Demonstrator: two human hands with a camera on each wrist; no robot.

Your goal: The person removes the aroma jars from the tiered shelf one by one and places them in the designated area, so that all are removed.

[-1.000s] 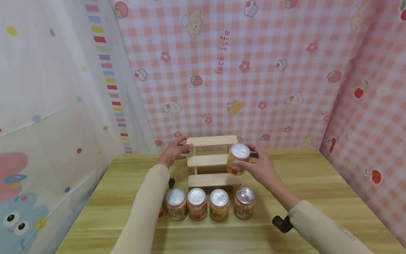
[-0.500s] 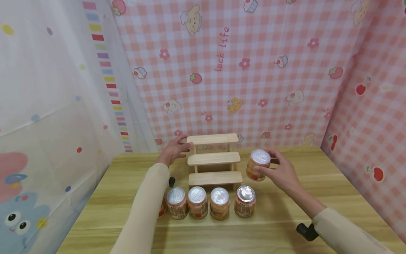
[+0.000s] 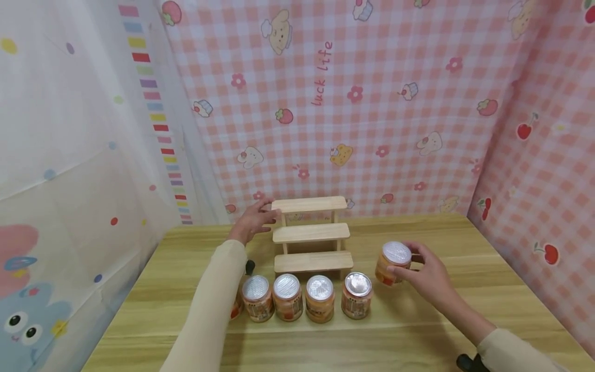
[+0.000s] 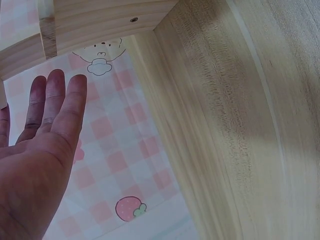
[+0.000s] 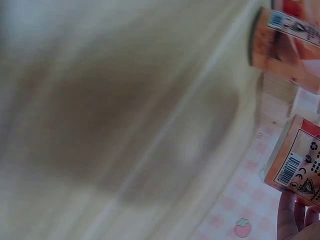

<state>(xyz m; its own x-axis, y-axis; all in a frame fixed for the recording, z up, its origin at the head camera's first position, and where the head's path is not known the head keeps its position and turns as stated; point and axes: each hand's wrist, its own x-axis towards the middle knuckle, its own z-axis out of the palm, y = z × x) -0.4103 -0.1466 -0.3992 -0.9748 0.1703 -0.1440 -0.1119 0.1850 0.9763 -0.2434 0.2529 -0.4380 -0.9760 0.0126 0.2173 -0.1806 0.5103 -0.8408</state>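
Observation:
A three-tier wooden display shelf (image 3: 311, 233) stands near the middle of the table. My left hand (image 3: 251, 223) is at the left end of its top tier, fingertips right at the wood; in the left wrist view the fingers (image 4: 56, 102) are extended. My right hand (image 3: 429, 279) grips an orange-labelled can (image 3: 389, 269) with a silver lid, thumb on the near side and fingers behind. This can is upright, right of the shelf and low over the table. Its barcode side (image 5: 295, 167) shows in the right wrist view.
Several similar cans (image 3: 320, 310) stand in a row before the shelf, the rightmost can (image 3: 357, 304) slightly apart. My left sleeve partly hides the leftmost can (image 3: 236, 310). A pink checked cloth (image 3: 325, 129) hangs behind the wooden table (image 3: 297, 346); a white curtain (image 3: 83, 155) hangs at left.
My right hand has carried the can from in front of the shelf's right end rightward, then down toward the table. The left hand stays at the shelf's end.

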